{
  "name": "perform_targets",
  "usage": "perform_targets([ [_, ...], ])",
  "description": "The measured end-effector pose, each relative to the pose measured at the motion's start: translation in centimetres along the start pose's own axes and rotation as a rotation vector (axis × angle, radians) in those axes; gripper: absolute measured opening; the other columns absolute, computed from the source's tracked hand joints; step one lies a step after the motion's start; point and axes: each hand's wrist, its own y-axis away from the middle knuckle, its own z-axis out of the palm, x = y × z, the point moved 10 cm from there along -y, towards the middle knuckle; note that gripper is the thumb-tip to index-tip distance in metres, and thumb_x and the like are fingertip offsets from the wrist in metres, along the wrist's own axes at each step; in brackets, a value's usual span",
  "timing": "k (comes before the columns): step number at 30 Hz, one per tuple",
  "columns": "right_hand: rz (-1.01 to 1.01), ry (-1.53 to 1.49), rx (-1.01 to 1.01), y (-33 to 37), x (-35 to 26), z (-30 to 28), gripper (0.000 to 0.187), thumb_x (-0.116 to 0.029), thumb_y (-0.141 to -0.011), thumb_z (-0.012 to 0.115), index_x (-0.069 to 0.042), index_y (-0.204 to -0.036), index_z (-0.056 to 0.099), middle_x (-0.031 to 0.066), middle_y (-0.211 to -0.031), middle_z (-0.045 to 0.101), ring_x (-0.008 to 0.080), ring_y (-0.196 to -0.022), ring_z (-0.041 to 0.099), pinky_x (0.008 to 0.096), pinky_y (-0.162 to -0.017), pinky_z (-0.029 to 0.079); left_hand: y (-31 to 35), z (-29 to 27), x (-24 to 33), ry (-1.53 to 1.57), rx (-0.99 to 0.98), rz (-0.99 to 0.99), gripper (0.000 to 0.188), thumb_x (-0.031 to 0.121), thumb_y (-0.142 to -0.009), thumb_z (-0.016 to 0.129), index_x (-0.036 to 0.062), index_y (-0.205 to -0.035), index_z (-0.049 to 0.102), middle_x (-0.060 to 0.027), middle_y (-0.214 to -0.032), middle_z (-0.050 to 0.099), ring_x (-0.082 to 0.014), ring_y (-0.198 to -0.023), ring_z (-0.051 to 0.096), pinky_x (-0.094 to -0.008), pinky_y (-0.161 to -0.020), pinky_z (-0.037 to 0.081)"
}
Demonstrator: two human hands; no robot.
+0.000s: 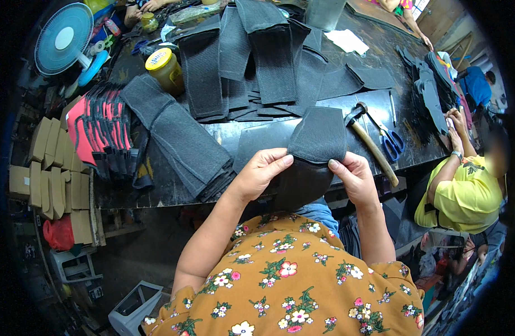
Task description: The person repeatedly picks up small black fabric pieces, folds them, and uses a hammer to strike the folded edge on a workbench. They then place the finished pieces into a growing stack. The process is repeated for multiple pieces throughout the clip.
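At the near edge of the dark table (196, 131) I hold a black fabric panel (318, 134) in both hands. My left hand (260, 175) pinches its left side between thumb and fingers, and my right hand (355, 176) pinches the right side. Between the two grips a folded edge runs across the panel. Its upper part lies toward the table, and a smooth, darker part hangs below my hands. Just right of it rest a wooden-handled hammer (375, 150) and blue-handled scissors (392, 143). Left of my left hand lies a stack of black panels (190, 148).
More black panels (271, 64) are piled ahead, near a yellow-lidded jar (166, 71). Red-and-black pieces (100, 124) stand bundled at left, below a blue fan (64, 39). Cardboard boxes (56, 173) line the left. A person in yellow (464, 193) works at right beside dark pieces (422, 89).
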Motion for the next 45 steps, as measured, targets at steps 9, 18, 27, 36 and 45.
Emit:
perform_targets([
  [9,-0.037,0.349,0.0,0.5,-2.1,-1.0,0.02,-0.005,-0.101,0.071,0.003,-0.118,0.076,0.0057,-0.109,0.078,0.0141,-0.101,0.07,0.0319,-0.092,0.056,2.8,7.2,8.6,-1.137,0.255,0.726,0.071,-0.005,-0.088,0.08,0.0098,-0.153,0.058,-0.0176,-0.126,0.073,-0.0305,-0.11,0.073,-0.0367,-0.097,0.057],
  [18,-0.057,1.526,0.55,1.7,-0.5,-13.1,0.037,-0.012,-0.097,0.074,-0.002,-0.131,0.066,0.0194,-0.119,0.068,0.0421,-0.115,0.064,0.0484,-0.099,0.052,1.2,-2.1,5.8,-1.521,0.438,0.191,0.08,0.032,-0.081,0.09,0.0075,-0.15,0.058,-0.0211,-0.136,0.065,-0.0381,-0.131,0.059,-0.0492,-0.111,0.043],
  [27,-0.165,0.767,0.344,2.5,-3.4,-6.3,0.047,-0.012,-0.108,0.062,0.004,-0.151,0.052,0.0152,-0.123,0.072,0.0196,-0.112,0.066,0.036,-0.099,0.053,1.5,-3.3,6.2,-1.469,0.558,0.264,0.093,0.045,-0.072,0.095,0.007,-0.148,0.056,-0.0223,-0.15,0.058,-0.0406,-0.147,0.048,-0.0537,-0.122,0.033],
  [36,-0.212,0.989,0.019,1.0,-4.0,3.2,0.053,-0.007,-0.1,0.071,-0.009,-0.151,0.058,0.0266,-0.122,0.073,0.0439,-0.11,0.073,0.045,-0.092,0.059,2.0,-4.4,6.0,-1.561,0.475,0.188,0.119,0.057,-0.059,0.098,0.008,-0.156,0.051,-0.0246,-0.154,0.054,-0.0406,-0.15,0.046,-0.0544,-0.125,0.03],
  [45,-0.23,0.946,-0.064,-0.3,-3.0,6.1,0.061,-0.008,-0.1,0.07,-0.016,-0.158,0.053,0.0258,-0.122,0.073,0.0454,-0.106,0.073,0.0473,-0.087,0.06,2.1,-4.8,6.1,-1.452,0.518,0.215,0.127,0.051,-0.054,0.103,0.006,-0.157,0.043,-0.0223,-0.152,0.057,-0.0376,-0.149,0.048,-0.0531,-0.125,0.032],
])
